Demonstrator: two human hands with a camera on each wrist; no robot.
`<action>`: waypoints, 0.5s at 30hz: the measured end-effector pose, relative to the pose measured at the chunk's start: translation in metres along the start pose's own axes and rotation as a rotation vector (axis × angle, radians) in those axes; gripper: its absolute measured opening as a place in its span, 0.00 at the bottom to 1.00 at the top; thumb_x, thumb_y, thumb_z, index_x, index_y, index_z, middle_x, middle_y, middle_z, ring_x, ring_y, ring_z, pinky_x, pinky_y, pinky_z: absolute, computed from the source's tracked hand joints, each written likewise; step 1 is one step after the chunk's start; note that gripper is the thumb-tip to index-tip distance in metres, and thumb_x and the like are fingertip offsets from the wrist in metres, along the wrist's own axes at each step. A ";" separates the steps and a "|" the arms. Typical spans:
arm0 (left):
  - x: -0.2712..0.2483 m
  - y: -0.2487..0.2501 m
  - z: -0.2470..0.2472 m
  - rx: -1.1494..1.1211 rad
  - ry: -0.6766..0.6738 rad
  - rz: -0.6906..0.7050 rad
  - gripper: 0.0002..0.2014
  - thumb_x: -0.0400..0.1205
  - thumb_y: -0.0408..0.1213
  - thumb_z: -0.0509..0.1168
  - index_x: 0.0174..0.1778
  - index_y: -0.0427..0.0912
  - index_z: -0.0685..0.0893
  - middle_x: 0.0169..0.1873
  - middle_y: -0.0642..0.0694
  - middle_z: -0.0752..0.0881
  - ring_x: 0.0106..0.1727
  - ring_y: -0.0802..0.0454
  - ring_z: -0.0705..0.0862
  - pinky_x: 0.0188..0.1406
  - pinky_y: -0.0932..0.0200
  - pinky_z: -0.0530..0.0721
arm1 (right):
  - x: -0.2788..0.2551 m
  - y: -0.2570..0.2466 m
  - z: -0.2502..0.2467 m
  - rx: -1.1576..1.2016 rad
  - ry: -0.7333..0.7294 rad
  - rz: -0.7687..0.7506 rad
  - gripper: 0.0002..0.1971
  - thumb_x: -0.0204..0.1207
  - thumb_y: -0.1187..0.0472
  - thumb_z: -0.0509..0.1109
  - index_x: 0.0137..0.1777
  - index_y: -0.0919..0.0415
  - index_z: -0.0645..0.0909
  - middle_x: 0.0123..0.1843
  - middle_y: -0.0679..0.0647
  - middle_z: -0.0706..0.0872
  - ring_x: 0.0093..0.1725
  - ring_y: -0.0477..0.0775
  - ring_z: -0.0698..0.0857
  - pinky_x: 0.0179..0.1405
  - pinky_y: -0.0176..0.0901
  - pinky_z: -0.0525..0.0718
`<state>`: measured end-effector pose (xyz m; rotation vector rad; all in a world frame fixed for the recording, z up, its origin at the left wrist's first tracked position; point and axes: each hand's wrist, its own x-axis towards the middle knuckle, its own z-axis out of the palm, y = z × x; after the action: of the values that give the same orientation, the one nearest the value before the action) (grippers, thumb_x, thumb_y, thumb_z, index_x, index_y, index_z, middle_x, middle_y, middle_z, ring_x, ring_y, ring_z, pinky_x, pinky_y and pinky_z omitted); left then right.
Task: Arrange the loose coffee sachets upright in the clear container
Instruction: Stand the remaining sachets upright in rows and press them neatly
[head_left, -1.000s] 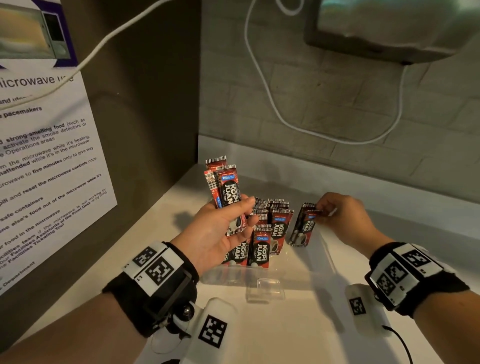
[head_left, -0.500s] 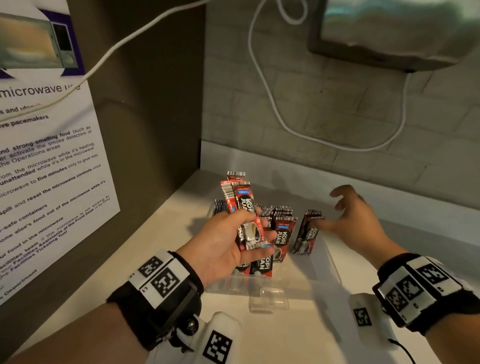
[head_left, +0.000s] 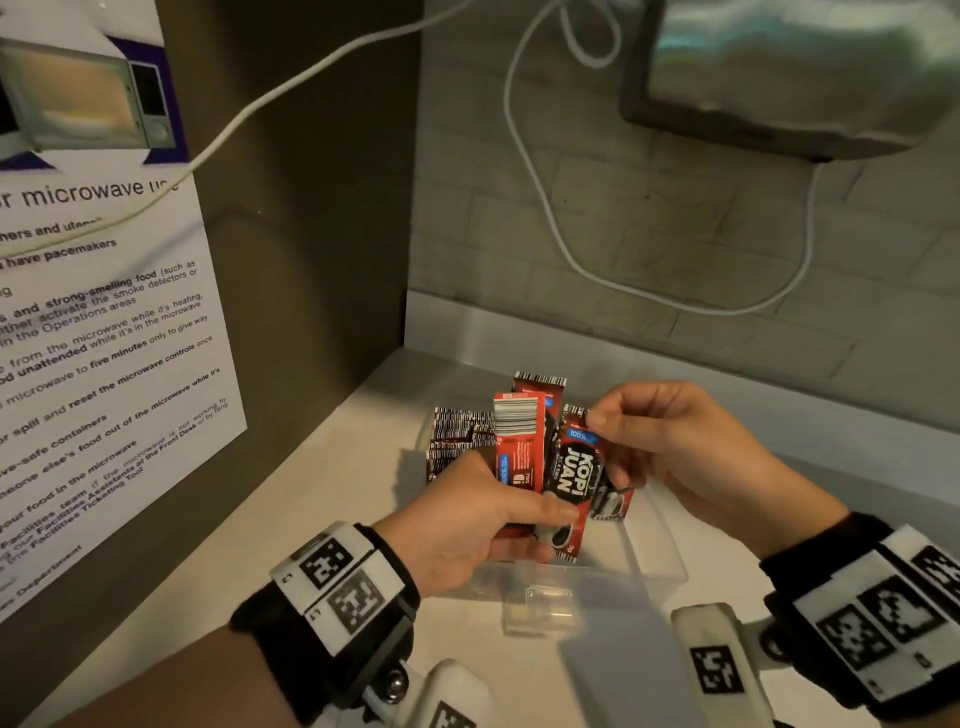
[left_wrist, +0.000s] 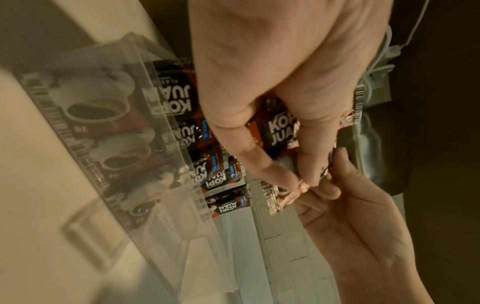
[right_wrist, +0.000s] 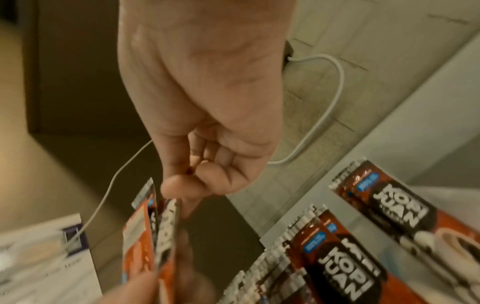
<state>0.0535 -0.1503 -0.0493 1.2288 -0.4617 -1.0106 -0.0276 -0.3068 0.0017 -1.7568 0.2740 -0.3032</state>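
Above the pale table (head_left: 270, 519), head view: left hand (head_left: 467, 519) grips a fanned bunch of red-and-black foil coffee sachets (head_left: 524, 457) over the clear plastic container (head_left: 654, 571); right hand (head_left: 691, 457) pinches the top edge of the front sachet (head_left: 576, 473); further sachets (head_left: 457, 436) stand upright inside the container. Left wrist view: left-hand fingers (left_wrist: 262, 164) curl round the bunch; container wall (left_wrist: 124, 127) beside it. Right wrist view: right thumb and fingers (right_wrist: 179, 187) close on a sachet edge; upright sachets (right_wrist: 335, 257) below.
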 end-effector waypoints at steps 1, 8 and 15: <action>0.000 -0.001 0.000 0.003 0.001 0.000 0.14 0.73 0.22 0.74 0.53 0.39 0.87 0.49 0.38 0.91 0.41 0.49 0.90 0.29 0.61 0.87 | -0.001 -0.002 0.000 0.017 -0.013 0.015 0.08 0.63 0.62 0.73 0.35 0.69 0.81 0.24 0.59 0.82 0.17 0.49 0.76 0.15 0.33 0.71; -0.001 0.009 -0.002 -0.188 0.138 0.040 0.08 0.78 0.33 0.72 0.51 0.39 0.86 0.42 0.41 0.89 0.39 0.47 0.90 0.33 0.59 0.90 | 0.006 -0.008 -0.034 -0.072 0.224 -0.072 0.06 0.74 0.73 0.68 0.37 0.67 0.82 0.25 0.54 0.86 0.20 0.46 0.83 0.21 0.33 0.81; -0.001 0.030 -0.013 -0.447 0.202 0.042 0.04 0.82 0.31 0.61 0.49 0.36 0.80 0.36 0.38 0.84 0.38 0.39 0.89 0.41 0.50 0.89 | 0.013 0.035 -0.074 -0.326 0.272 -0.001 0.10 0.73 0.77 0.70 0.37 0.64 0.77 0.22 0.52 0.85 0.21 0.45 0.83 0.21 0.32 0.81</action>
<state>0.0743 -0.1422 -0.0255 0.9010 -0.0927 -0.8827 -0.0423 -0.3857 -0.0173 -2.0365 0.5423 -0.5227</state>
